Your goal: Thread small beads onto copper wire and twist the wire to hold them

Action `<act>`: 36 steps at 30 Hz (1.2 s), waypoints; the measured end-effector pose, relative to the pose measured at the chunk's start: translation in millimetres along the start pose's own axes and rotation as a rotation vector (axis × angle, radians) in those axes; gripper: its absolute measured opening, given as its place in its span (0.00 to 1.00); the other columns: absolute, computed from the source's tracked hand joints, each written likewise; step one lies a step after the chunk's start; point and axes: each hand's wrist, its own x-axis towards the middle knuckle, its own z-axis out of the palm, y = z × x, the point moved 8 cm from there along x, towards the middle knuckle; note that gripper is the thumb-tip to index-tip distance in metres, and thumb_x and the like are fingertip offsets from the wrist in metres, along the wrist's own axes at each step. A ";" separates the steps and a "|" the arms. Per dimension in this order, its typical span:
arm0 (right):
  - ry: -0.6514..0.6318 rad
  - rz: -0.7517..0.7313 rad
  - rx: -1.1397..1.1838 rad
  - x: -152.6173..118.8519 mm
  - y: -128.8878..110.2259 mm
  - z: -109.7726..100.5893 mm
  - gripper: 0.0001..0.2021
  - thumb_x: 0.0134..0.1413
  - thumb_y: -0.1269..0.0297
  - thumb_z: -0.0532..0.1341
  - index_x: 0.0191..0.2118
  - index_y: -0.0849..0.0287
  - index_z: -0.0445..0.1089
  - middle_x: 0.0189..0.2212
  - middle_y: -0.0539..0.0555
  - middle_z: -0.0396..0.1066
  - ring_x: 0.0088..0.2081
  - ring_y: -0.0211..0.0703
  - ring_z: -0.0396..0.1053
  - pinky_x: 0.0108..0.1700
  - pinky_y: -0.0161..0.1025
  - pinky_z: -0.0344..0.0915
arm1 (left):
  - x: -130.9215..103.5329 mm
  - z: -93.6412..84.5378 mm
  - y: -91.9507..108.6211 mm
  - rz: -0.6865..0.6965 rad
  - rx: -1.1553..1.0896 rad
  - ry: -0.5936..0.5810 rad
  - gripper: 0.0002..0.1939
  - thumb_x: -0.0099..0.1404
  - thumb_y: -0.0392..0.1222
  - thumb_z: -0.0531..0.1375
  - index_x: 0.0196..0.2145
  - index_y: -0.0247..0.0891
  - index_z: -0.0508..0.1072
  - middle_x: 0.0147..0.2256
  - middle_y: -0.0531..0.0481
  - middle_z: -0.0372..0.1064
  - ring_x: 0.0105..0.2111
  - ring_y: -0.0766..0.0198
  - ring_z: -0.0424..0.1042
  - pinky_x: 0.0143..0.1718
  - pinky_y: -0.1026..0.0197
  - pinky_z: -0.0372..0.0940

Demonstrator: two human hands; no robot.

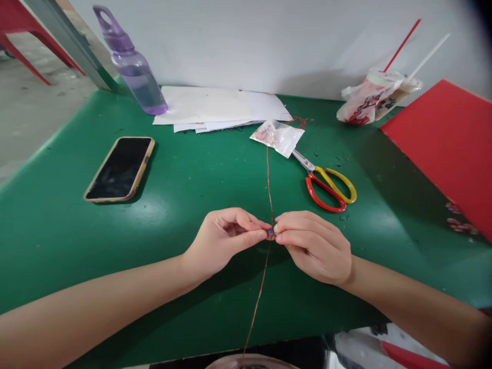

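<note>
Between my two hands, over the near part of the green table, is a small blue bead (270, 232). A thin reddish-brown cord (260, 294) runs past it, from the plastic packet at the back down toward the near edge. My left hand (226, 236) pinches the bead from the left with thumb and forefinger. From the other side, my right hand (313, 245) has its fingertips pressed together right beside the bead, apparently on the cord; the fingers hide what exactly they grip. Beyond them lies a clear packet (282, 139) with small colourful pieces inside.
Scissors (326, 184) with red and yellow handles lie behind my right hand. A phone (120, 169) rests at the left, near a purple water bottle (138, 77) and white papers (219, 105). Bagged drink cups (374, 97) with straws and a red board (446, 148) are at the right.
</note>
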 end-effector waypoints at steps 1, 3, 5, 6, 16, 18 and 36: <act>0.010 0.000 0.007 0.4 -0.2 -0.7 0.09 0.49 0.81 0.59 0.35 0.62 0.67 0.30 0.55 0.72 0.37 0.40 0.71 0.37 0.38 0.73 | 0.2 0.1 -0.2 0.001 -0.003 -0.002 0.06 0.52 0.28 0.64 0.23 0.34 0.72 0.29 0.52 0.75 0.31 0.68 0.75 0.37 0.65 0.70; 0.039 0.001 0.019 1.3 -0.3 -3.2 0.09 0.48 0.82 0.59 0.35 0.62 0.67 0.29 0.55 0.72 0.37 0.40 0.71 0.37 0.38 0.73 | 1.1 0.4 -0.7 0.004 -0.020 -0.005 0.06 0.53 0.28 0.64 0.23 0.35 0.72 0.29 0.52 0.75 0.31 0.67 0.75 0.37 0.65 0.70; 0.067 0.005 0.025 2.3 0.5 -6.4 0.10 0.48 0.81 0.59 0.35 0.61 0.67 0.29 0.54 0.72 0.36 0.40 0.71 0.36 0.38 0.73 | 2.6 1.2 -2.0 0.002 -0.050 -0.013 0.05 0.53 0.29 0.64 0.24 0.35 0.72 0.30 0.52 0.75 0.31 0.67 0.75 0.37 0.64 0.70; 0.071 0.014 0.022 2.7 1.9 -7.4 0.10 0.48 0.81 0.59 0.36 0.61 0.67 0.30 0.54 0.72 0.36 0.40 0.71 0.36 0.38 0.73 | 3.4 1.3 -3.0 -0.002 -0.067 -0.013 0.05 0.54 0.29 0.64 0.25 0.35 0.72 0.30 0.52 0.75 0.31 0.67 0.75 0.38 0.64 0.70; -0.011 0.100 -0.108 0.7 22.4 -2.2 0.09 0.50 0.75 0.62 0.39 0.60 0.68 0.32 0.53 0.73 0.33 0.37 0.68 0.34 0.37 0.69 | 6.2 -7.0 -9.1 -0.038 -0.124 0.008 0.03 0.57 0.30 0.62 0.28 0.35 0.73 0.32 0.52 0.76 0.34 0.66 0.75 0.40 0.63 0.70; -0.023 0.067 -0.122 -0.7 21.9 -1.0 0.10 0.50 0.75 0.61 0.40 0.60 0.68 0.32 0.53 0.72 0.33 0.36 0.68 0.33 0.36 0.68 | 5.8 -6.8 -11.6 -0.064 -0.151 0.000 0.03 0.57 0.30 0.62 0.28 0.35 0.73 0.33 0.52 0.76 0.34 0.66 0.75 0.41 0.62 0.70; -0.212 -0.017 -0.291 -7.2 28.9 10.7 0.08 0.53 0.72 0.59 0.41 0.61 0.66 0.27 0.51 0.70 0.28 0.35 0.63 0.30 0.35 0.63 | 7.6 -6.5 -19.7 -0.160 -0.297 -0.035 0.05 0.59 0.30 0.60 0.27 0.35 0.73 0.33 0.52 0.76 0.35 0.66 0.76 0.41 0.64 0.70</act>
